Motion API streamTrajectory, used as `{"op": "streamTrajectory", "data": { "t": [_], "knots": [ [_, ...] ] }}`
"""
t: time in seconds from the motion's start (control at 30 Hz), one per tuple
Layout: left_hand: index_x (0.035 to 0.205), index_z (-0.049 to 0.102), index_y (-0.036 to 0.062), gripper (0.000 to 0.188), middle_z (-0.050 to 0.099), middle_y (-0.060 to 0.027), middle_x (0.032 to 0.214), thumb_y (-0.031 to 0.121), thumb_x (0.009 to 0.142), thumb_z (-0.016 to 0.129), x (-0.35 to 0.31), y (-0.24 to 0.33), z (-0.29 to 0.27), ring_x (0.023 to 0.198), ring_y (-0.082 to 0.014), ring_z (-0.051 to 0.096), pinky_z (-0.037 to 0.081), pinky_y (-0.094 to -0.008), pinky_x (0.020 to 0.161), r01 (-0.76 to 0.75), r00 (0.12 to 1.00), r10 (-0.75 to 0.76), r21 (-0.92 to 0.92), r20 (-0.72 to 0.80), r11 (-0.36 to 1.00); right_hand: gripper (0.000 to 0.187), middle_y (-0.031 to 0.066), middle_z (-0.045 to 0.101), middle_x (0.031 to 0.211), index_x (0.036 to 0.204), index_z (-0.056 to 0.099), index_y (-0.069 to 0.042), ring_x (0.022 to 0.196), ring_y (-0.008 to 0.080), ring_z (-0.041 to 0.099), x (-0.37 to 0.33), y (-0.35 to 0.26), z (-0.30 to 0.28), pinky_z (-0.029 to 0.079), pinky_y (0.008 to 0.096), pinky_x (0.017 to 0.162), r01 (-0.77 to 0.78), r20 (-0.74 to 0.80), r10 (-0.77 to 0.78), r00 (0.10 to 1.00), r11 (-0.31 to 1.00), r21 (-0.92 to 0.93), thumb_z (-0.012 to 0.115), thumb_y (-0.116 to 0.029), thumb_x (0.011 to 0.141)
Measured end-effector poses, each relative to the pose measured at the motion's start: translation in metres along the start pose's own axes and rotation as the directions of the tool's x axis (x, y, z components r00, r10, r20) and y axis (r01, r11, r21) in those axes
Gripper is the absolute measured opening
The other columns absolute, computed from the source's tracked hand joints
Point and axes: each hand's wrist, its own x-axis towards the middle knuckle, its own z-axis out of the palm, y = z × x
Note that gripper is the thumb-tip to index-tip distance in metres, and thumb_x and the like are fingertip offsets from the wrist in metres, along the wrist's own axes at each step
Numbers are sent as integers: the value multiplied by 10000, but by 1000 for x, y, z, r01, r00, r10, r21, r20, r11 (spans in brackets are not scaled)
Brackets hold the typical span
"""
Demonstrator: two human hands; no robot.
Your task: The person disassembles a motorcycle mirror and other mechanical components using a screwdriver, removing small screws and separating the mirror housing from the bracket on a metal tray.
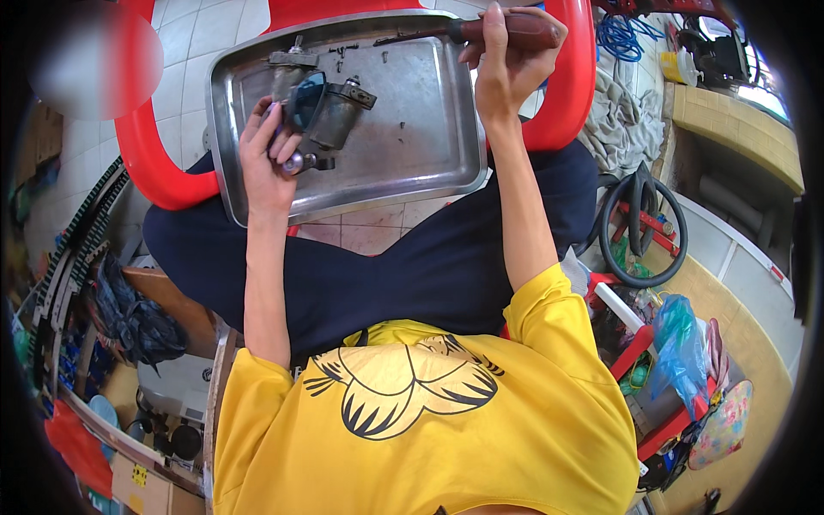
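My right hand (515, 64), above the far right of a metal tray (421, 163), is closed round the dark red handle of a screwdriver (463, 33). Its blade points left over the tray's far rim. My left hand (268, 150) is over the tray's left side, its fingers curled against a dark blue, round, cup-like part (305, 103). Beside that part lies a grey metal cylinder with a flanged end (339, 116). Another such cylinder (292, 70) is farther back, partly covered. A small shiny metal piece with a dark arm (309, 163) is by my left fingers.
Several small screws (384, 57) lie scattered in the tray. Under it is a red plastic stool (165, 163). At right are a grey cloth (620, 120), a black rubber ring (674, 257) and a blue plastic bag (678, 343). Blue cable (627, 36) lies far right.
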Motion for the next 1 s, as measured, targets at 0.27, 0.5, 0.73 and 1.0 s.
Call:
{"op": "streamTrajectory", "data": {
  "t": [0.27, 0.5, 0.73, 1.0],
  "knots": [
    [1130, 594, -101, 179, 586, -94, 863, -2, 1062, 462, 3, 16, -20, 545, -60, 366, 389, -157, 464, 91, 982, -18, -385, 188, 918, 231, 38, 620, 743, 1115, 488, -55, 491, 72, 552, 3, 1, -3, 448, 212, 444, 10, 6, -10, 1000, 1000, 10, 686, -53, 998],
    [914, 592, -94, 116, 557, -151, 860, 5, 940, 539, 10, 24, -33, 648, -156, 614, 591, -190, 444, 295, 940, -20, -785, 340, 544, 244, 47, 632, 739, 1120, 487, -56, 481, 77, 556, 5, 0, -5, 451, 210, 443, 7, -11, -7, 1000, 1000, 6, 697, -68, 996],
    [1206, 500, 7, 198, 614, -163, 1059, -51, 1019, 533, -25, 57, 18, 513, -92, 458, 440, -229, 406, -158, 981, 132, 187, 140, 970, 350, 116, 696, 862, 1156, 475, 4, 602, 140, 687, 12, 7, -9, 547, 248, 472, 130, 65, -133, 989, 990, 48, 753, -50, 950],
    [1113, 484, 60, 239, 602, -96, 1009, -75, 985, 633, -59, 58, 3, 582, -100, 490, 404, -266, 482, -247, 947, 322, 688, 20, 682, 363, 107, 705, 855, 1181, 482, -13, 653, 144, 708, 14, -3, -9, 556, 251, 485, 85, 17, -87, 996, 993, 84, 760, -69, 955]
  ]
}}
